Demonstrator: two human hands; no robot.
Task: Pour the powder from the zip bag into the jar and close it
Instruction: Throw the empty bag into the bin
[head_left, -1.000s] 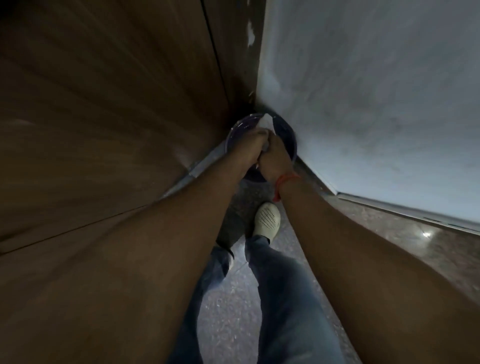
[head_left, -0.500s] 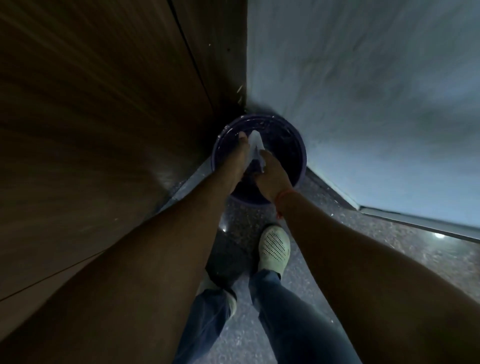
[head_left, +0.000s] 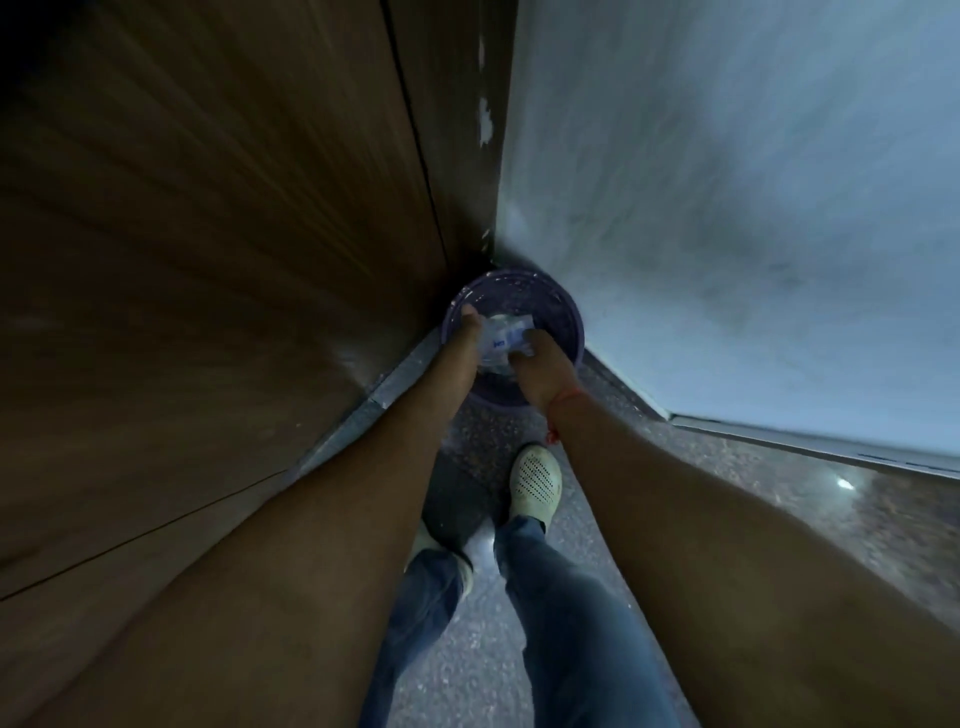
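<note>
- Round purple bin (head_left: 566, 317) wedged into the corner between a brown wood-grain panel (head_left: 218, 270) on the left and a pale wall (head_left: 737, 208) on the right; far rim touching or nearly touching both, no room behind it.
- Open speckled floor (head_left: 483, 447) only on the near side of the bin, narrowing toward the corner; a pale strip runs along the foot of each surface.
- One bin, one clear zip bag (head_left: 501, 338) with blue print, two bare forearms, two hands, two legs in blue jeans (head_left: 566, 613), two light shoes; right shoe (head_left: 535, 480) perforated and fully seen, the left one mostly hidden by the left forearm.
- One red thread (head_left: 563, 400) tied round the right wrist.
- Both arms stretched forward and down, converging over the mouth of the bin.
- Left hand (head_left: 467, 338) over the left side of the bin's mouth, fingers extended and held together along the left edge of the zip bag, touching it; cannot tell whether actually pinching.
- Right hand (head_left: 543, 361) over the near-right part of the bin's mouth, back of the hand upward, fingers curled onto the right edge of the bag and gripping it.
- Zip bag crumpled between the two hands, above the bin's opening and inside its outline.
- No jar or powder discernible; bin's interior dark, with pale specks on the inner wall.
</note>
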